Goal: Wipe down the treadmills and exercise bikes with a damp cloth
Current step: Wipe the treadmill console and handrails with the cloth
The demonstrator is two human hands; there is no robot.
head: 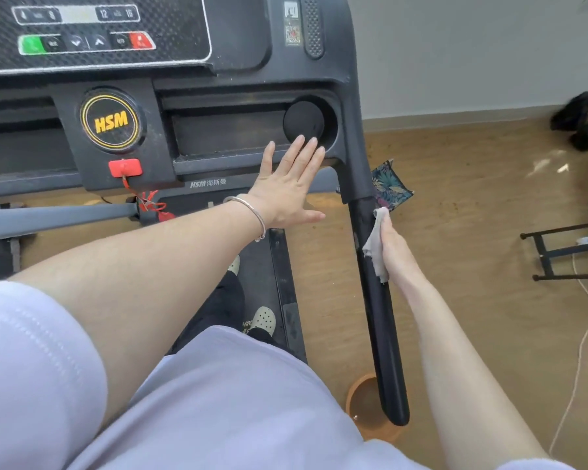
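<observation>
I stand on a black treadmill (218, 130) with an HSM badge and a control console at the top. My left hand (286, 184), a silver bangle on its wrist, lies flat with straight fingers on the console's front edge beside the round cup holder (304, 122). My right hand (392, 242) presses a grey-white cloth (375, 239) against the outer side of the black right handrail (377, 300), near its upper end. The fingers are hidden behind the cloth and the rail.
An orange basin (364, 405) with water stands on the wooden floor under the rail's end. A patterned fabric (389, 186) lies beside the upright. To the right are a black metal frame (557, 252), a white cable (581, 351) and a dark object (577, 117) by the wall.
</observation>
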